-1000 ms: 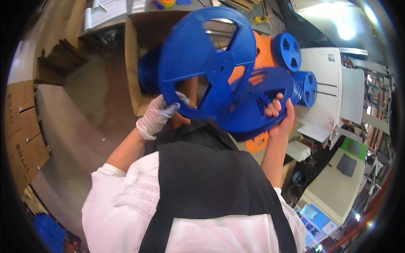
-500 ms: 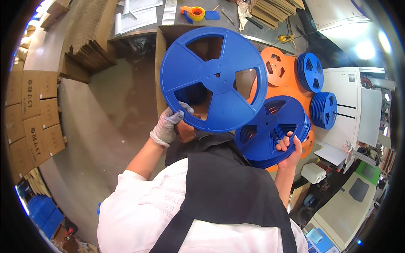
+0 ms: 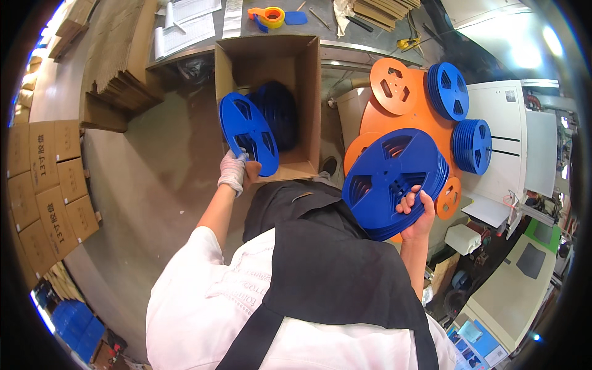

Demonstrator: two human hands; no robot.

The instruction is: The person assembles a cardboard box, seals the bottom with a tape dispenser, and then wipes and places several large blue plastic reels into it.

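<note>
We see our gloved left hand (image 3: pixel 233 172) gripping one blue reel (image 3: pixel 248 142) on edge at the open cardboard box (image 3: pixel 308 98), nearer than our right hand (image 3: pixel 419 213), which clasps a stack of blue reels (image 3: pixel 394 182).

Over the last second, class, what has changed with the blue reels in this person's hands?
The left hand, gloved, has lowered its single blue reel from chest height, face-on to the camera, to the mouth of the open cardboard box, turned edge-on. The right hand still grips the stack of blue reels, now carried out to the person's right side. Neither hand let go.
</note>
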